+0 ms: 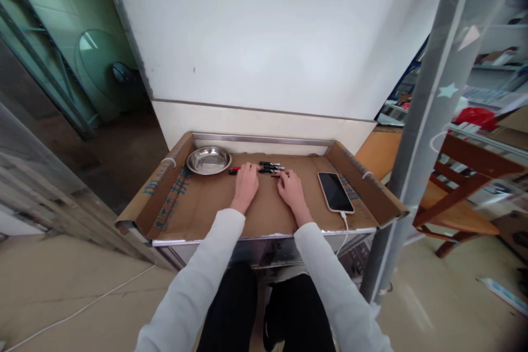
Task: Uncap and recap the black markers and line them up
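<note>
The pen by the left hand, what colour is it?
Red and black, seen in the head view.

Even, soft daylight fills the scene, brightest on the white wall panel (264,33), which reads almost flat and washed out. The cardboard-lined tabletop (214,203) is evenly lit, with only faint shadows under the hands. The steel bowl (208,160) catches a mild sheen, and the phone (335,191) screen shows a dull reflection. Wide-angle distortion bends the grey pole (424,121) and the left-hand frames, corners darken, and distant shelves at right look soft and smeared.
</note>
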